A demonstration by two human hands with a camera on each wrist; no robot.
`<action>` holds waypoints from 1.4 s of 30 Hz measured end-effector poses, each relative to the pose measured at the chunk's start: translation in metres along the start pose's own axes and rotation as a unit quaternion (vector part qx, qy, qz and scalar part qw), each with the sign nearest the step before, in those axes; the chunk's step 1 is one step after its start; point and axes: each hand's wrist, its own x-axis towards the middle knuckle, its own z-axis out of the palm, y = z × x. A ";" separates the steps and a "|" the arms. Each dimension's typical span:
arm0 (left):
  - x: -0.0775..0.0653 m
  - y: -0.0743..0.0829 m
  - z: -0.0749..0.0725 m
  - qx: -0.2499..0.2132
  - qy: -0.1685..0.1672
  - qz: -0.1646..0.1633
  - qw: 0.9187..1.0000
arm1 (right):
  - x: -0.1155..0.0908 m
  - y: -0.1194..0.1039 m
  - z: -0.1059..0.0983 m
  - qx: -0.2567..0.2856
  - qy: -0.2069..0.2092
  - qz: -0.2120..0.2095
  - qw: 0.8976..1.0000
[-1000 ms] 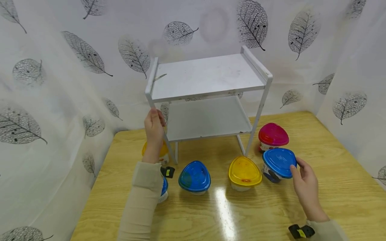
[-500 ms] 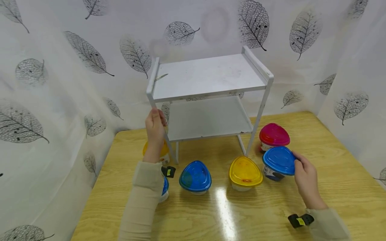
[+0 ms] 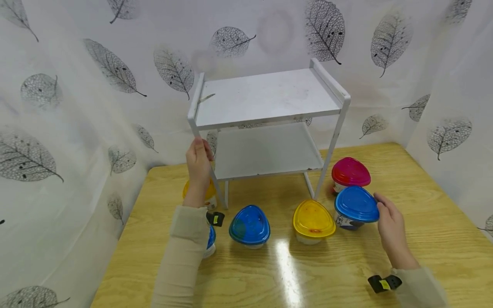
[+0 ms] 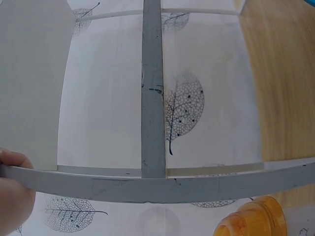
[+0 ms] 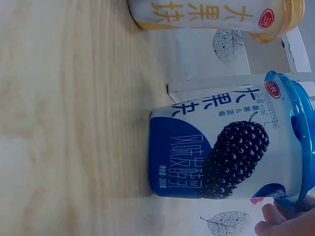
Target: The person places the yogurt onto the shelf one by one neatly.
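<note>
My left hand (image 3: 198, 167) grips the left front leg of a white two-tier shelf rack (image 3: 265, 98); the left wrist view shows thumb and fingers (image 4: 14, 158) around the bar. At the right, my right hand (image 3: 393, 231) pinches the lid's edge of a blue-lidded yogurt cup (image 3: 356, 205). That cup stands upright, its printed blackberry (image 5: 236, 157) facing the right wrist camera. Just behind it is a pink-lidded cup (image 3: 350, 172), partly covered in the head view. A yellow-lidded cup (image 3: 313, 219) stands to its left, by the rack's right front leg.
Another blue-lidded cup (image 3: 249, 226) stands in front of the rack. Under my left forearm, a blue-lidded cup (image 3: 210, 241) and an orange-yellow-lidded cup (image 3: 210, 192) are partly hidden. A leaf-print sheet (image 3: 246, 42) lines the back and sides of the wooden table (image 3: 246, 282).
My right hand has shifted the blue-lidded yogurt cup slightly away from me, toward the pink-lidded cup, and its lid has turned a little. My left hand keeps its grip on the rack leg.
</note>
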 end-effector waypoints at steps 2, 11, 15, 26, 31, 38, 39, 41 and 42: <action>0.000 0.000 0.000 0.000 0.000 0.003 1.000 | -0.006 0.003 0.000 -0.008 0.004 -0.003 1.000; 0.000 -0.001 0.001 -0.009 0.005 0.017 1.000 | -0.002 0.032 -0.003 -0.046 0.021 -0.012 0.999; 0.001 0.002 0.002 -0.002 0.003 0.002 1.000 | -0.002 0.031 -0.005 -0.047 0.015 -0.001 0.999; 0.000 0.004 0.002 -0.001 0.008 0.000 1.000 | 0.011 0.042 -0.005 -0.087 0.017 -0.009 0.996; 0.000 0.003 0.003 -0.004 0.010 -0.005 1.000 | 0.000 0.015 -0.004 -0.044 -0.004 -0.002 0.999; 0.000 0.002 0.003 -0.011 0.003 -0.003 1.000 | -0.036 -0.033 -0.006 0.189 -0.118 -0.090 0.971; 0.000 0.002 0.003 -0.011 0.003 -0.002 1.000 | -0.038 -0.035 -0.006 0.191 -0.133 -0.091 0.968; 0.001 0.001 0.003 -0.013 0.004 0.002 1.000 | -0.040 -0.034 -0.006 0.178 -0.153 -0.072 0.969; 0.001 0.001 0.003 -0.012 0.005 0.003 1.000 | -0.039 -0.033 -0.006 0.156 -0.160 -0.056 0.973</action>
